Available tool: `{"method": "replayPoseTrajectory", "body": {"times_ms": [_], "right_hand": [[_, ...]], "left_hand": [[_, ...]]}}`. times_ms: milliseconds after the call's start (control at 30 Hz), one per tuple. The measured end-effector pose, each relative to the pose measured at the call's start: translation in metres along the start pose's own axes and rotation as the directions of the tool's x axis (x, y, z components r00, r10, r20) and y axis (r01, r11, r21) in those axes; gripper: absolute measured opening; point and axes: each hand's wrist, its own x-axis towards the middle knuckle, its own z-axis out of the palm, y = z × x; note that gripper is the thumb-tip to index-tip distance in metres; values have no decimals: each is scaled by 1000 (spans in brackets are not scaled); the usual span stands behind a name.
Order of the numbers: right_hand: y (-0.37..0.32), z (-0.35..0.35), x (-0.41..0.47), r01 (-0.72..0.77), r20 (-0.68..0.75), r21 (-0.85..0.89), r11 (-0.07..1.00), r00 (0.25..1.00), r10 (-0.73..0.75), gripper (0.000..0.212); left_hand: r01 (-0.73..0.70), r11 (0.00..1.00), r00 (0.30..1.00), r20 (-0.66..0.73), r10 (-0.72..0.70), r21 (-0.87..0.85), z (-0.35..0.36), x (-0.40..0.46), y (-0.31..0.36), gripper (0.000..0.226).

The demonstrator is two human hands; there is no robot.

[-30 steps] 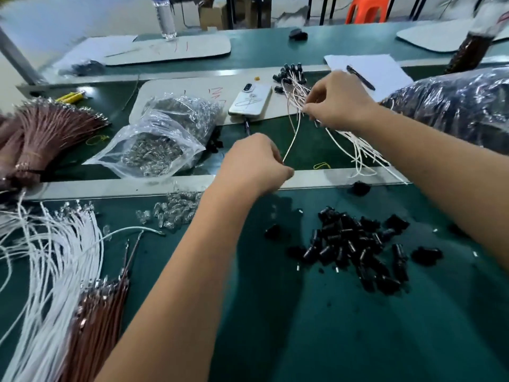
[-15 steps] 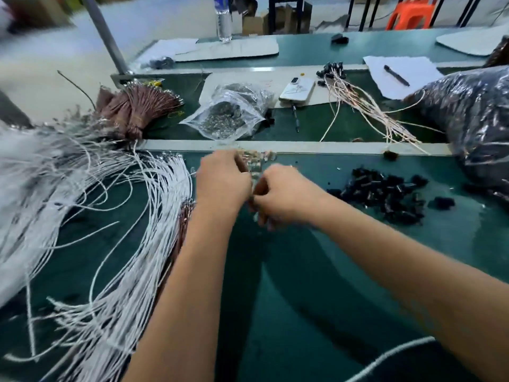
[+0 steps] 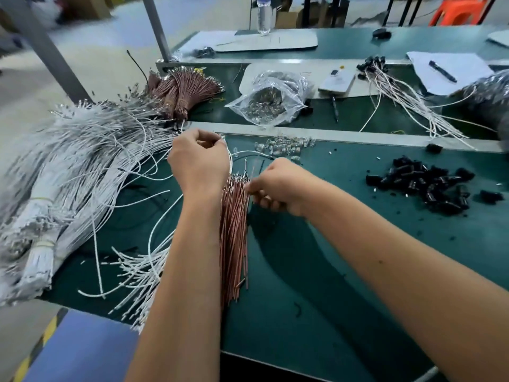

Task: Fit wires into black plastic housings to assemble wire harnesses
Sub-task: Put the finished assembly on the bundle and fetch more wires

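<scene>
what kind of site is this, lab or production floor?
Likely a small production floor, a manual wire-harness assembly bench. Bulk bundles of white wires, a loose heap of black housings on a green work mat, and a bag of clear parts point to batch handwork rather than lab use.

Green bench (image 3: 316, 312), white wires (image 3: 82, 161), brown wires (image 3: 234, 244), black housings (image 3: 429, 186)

Worktop (image 3: 316, 285) dark green. Copper-brown wires (image 3: 234, 238) between the two grips; white wires (image 3: 91, 166) left of the left grip (image 3: 199, 164). Black housings (image 3: 429, 186) right of the right grip (image 3: 278, 186). Orange chair (image 3: 460, 11) far beyond.
</scene>
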Motion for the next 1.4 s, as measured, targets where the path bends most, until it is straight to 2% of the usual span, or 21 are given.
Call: {"method": "replayPoseTrajectory", "body": {"times_ms": [100,200,300,400,467,567,667,833,1167,1400], "right_hand": [[-8,-11,-10,97,16,6,995,995,-97,23],[-10,-38,-21,184,-15,105,977,983,-184,23],[8,-77,-32,313,-196,282,907,944,-265,22],[41,-115,-43,450,-427,361,817,858,-285,14],[63,-135,-50,519,-540,374,769,796,-274,15],[88,-150,-57,613,-662,343,712,695,-280,16],[107,-152,-56,662,-742,290,691,611,-275,14],[115,-153,-50,696,-795,240,676,541,-275,12],[115,-151,-50,713,-817,223,665,509,-271,14],[117,-147,-48,707,-806,292,644,544,-233,13]], "left_hand": [[14,995,999,49,-9,-101,4,1,7,15],[30,964,990,140,7,-264,13,-6,19,17],[142,881,954,300,0,-452,36,-26,31,14],[318,772,872,490,-10,-550,72,-59,39,13],[329,772,828,559,41,-544,97,-82,38,19],[124,891,802,573,169,-437,121,-103,31,22],[0,912,751,602,270,-409,132,-107,24,20],[-45,916,739,604,298,-398,139,-105,18,18],[-30,926,729,626,277,-375,141,-104,17,17],[-21,913,729,619,292,-406,139,-107,18,21]]}}
